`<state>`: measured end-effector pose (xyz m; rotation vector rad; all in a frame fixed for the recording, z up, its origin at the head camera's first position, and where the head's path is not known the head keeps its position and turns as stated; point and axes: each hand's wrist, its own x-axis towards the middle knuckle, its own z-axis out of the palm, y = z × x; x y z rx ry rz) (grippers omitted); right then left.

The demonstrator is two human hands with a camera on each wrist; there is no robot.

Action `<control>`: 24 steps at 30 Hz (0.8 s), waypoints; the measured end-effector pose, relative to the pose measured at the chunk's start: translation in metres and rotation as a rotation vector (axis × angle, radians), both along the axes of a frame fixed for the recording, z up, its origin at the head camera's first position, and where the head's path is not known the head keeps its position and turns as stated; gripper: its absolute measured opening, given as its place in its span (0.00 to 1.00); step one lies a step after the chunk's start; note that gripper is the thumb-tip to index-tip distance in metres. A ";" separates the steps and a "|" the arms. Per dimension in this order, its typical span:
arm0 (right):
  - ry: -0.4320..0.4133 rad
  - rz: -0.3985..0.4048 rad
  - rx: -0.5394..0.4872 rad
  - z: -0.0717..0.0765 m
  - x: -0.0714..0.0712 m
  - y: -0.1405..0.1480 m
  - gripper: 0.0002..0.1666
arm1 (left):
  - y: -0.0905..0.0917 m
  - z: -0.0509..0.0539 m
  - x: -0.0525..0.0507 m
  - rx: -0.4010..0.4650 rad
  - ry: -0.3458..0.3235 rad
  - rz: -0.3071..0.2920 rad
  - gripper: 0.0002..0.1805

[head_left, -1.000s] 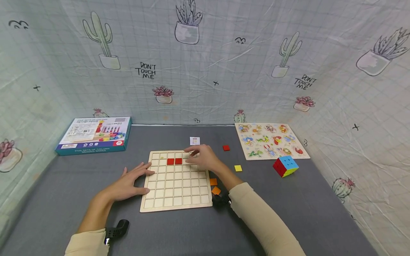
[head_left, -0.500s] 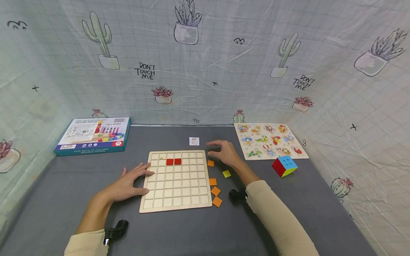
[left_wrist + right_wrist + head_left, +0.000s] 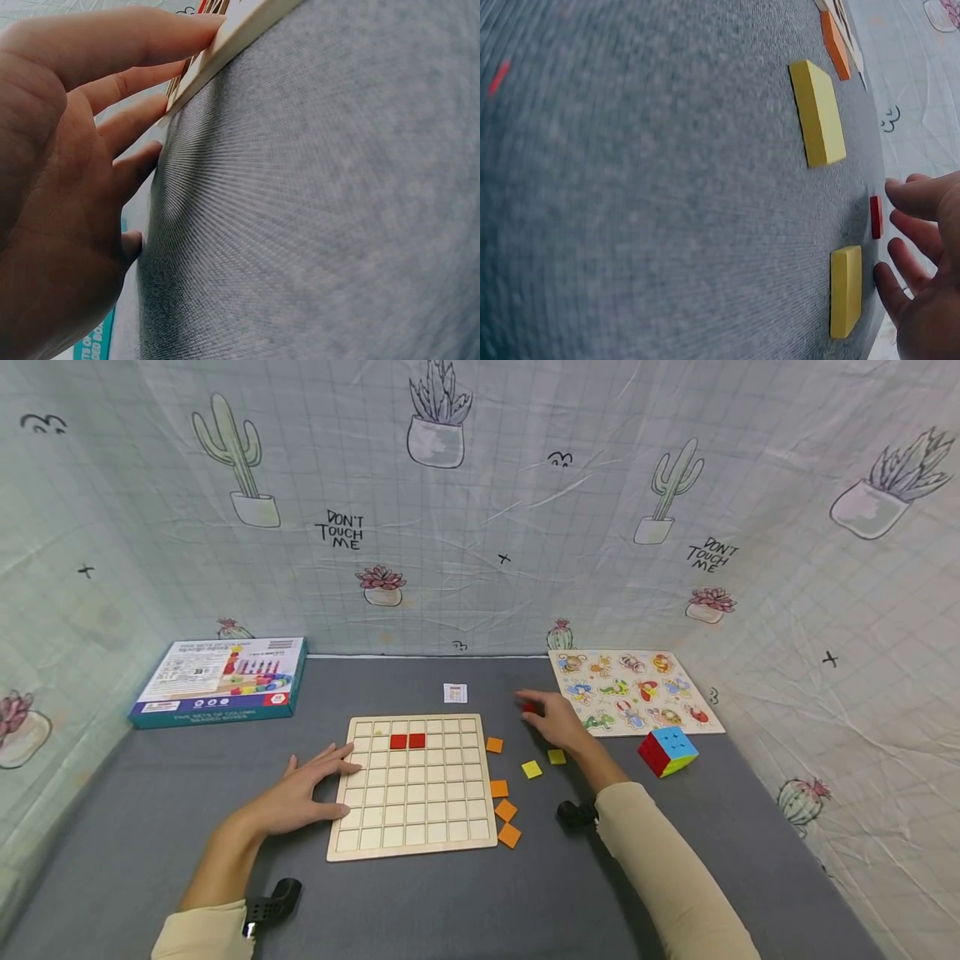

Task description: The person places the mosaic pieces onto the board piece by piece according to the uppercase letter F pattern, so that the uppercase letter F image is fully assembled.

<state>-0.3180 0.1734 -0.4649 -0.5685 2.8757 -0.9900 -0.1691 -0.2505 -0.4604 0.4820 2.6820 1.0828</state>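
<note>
A wooden grid board (image 3: 414, 793) lies in the middle of the table, with two red tiles (image 3: 407, 741) side by side in its second row. My left hand (image 3: 288, 793) rests at the board's left edge, fingers spread and thumb tip against the rim, as the left wrist view also shows. Over to the right, my right hand (image 3: 558, 720) hovers around a loose red tile (image 3: 876, 217), its thumb and fingers apart. That tile lies flat on the cloth, partly hidden by the fingers in the head view. Two yellow tiles (image 3: 532, 769) lie below this hand.
Several orange tiles (image 3: 498, 788) lie along the board's right edge. A small printed card (image 3: 455, 693) is behind the board. At the right are an insect puzzle board (image 3: 600, 693) and a puzzle cube (image 3: 667, 751); a boxed toy set (image 3: 217, 681) sits back left.
My right hand has moved from over the board's top right to the right, over the loose red tile. Another yellow tile now shows beside the board. My left hand has stayed put.
</note>
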 end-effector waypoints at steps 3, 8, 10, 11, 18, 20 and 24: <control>-0.011 -0.011 0.031 -0.001 -0.001 0.002 0.28 | 0.000 0.000 0.000 -0.001 0.002 0.004 0.33; -0.001 -0.038 0.059 -0.003 0.001 0.005 0.27 | 0.000 0.000 0.000 -0.001 0.005 0.003 0.33; 0.009 -0.052 0.054 -0.004 0.001 0.005 0.25 | 0.000 0.000 0.000 -0.001 0.005 0.003 0.33; 0.011 -0.061 0.047 -0.004 0.002 0.005 0.25 | 0.000 0.000 0.000 -0.001 0.005 0.002 0.33; 0.011 -0.106 -0.004 -0.005 0.004 0.004 0.20 | -0.001 0.000 0.000 0.002 0.012 0.003 0.32; 0.008 -0.112 -0.010 -0.005 0.005 0.004 0.19 | -0.001 -0.001 0.000 0.001 0.013 0.003 0.32; -0.007 -0.131 -0.023 -0.005 0.005 0.002 0.16 | -0.001 -0.001 0.000 -0.001 0.012 0.004 0.33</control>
